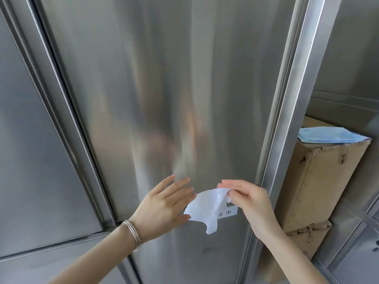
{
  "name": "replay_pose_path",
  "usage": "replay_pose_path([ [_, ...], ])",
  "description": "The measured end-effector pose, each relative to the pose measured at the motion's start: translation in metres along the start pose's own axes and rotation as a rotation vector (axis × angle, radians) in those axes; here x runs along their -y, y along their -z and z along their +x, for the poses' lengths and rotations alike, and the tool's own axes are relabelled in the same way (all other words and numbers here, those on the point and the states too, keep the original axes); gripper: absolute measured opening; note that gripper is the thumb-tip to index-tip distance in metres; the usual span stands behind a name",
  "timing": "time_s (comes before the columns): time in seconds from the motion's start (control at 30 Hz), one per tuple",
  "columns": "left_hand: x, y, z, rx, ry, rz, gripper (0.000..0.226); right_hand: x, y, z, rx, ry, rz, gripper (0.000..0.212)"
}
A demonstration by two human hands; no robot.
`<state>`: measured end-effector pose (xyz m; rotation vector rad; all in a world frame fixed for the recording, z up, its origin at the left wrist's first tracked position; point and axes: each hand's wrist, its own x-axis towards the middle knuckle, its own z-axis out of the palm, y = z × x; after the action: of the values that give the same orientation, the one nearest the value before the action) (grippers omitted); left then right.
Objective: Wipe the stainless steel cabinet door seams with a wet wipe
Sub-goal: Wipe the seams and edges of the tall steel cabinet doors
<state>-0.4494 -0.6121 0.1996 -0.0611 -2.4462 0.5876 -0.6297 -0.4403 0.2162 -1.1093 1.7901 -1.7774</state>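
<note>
A tall stainless steel cabinet door (164,89) fills the middle of the view. Its left seam (67,103) and right seam (287,103) run down either side. A white wet wipe (205,210) hangs loosely in front of the lower door. My right hand (248,199) pinches the wipe's top right corner between thumb and fingers. My left hand (164,201), with thin bangles on the wrist, is spread flat with fingers apart; its fingertips touch the wipe's left edge. A small white label (227,212) on the door is partly hidden by the wipe.
Another steel door panel (30,140) stands to the left. On the right, an open compartment holds a worn cardboard box (320,181) with a blue packet (328,135) on top. More steel panels (352,253) lie at the lower right.
</note>
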Motion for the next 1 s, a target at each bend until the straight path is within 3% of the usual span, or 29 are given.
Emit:
replay_pose_path([
  [0.23,-0.031,-0.018,0.054,-0.160,0.157,-0.134,0.052,0.035,0.038,0.001,-0.016,0.054,0.199,0.037],
  [0.33,-0.032,-0.023,0.074,-0.316,0.180,-0.142,0.025,0.042,0.047,0.003,0.013,0.079,0.219,0.041],
  [0.4,-0.030,-0.023,0.083,-0.392,0.184,-0.135,0.004,0.040,0.052,0.002,0.025,0.124,0.107,0.040],
  [0.43,-0.029,-0.021,0.086,-0.409,0.195,-0.128,0.008,0.036,0.055,0.002,-0.010,0.184,-0.014,0.040],
  [0.53,-0.023,-0.015,0.090,-0.407,0.220,-0.132,0.016,0.024,0.063,-0.001,-0.136,0.438,-0.521,0.034],
  [0.6,-0.018,-0.011,0.092,-0.387,0.250,-0.166,0.019,0.021,0.061,-0.006,-0.037,0.386,-0.666,0.020],
  [0.7,-0.014,-0.005,0.096,-0.332,0.310,-0.285,0.018,0.016,0.046,-0.011,0.167,0.240,-0.643,0.039],
  [0.77,-0.012,0.002,0.099,-0.283,0.350,-0.411,0.014,0.015,0.031,-0.012,0.190,0.213,-0.522,0.053],
  [0.9,-0.007,0.013,0.104,-0.186,0.434,-0.637,0.016,0.012,0.011,-0.004,0.064,0.303,-0.471,0.066],
  [1.0,0.000,0.015,0.109,-0.145,0.491,-0.820,0.024,0.013,0.005,0.007,-0.101,0.432,-0.563,0.053],
])
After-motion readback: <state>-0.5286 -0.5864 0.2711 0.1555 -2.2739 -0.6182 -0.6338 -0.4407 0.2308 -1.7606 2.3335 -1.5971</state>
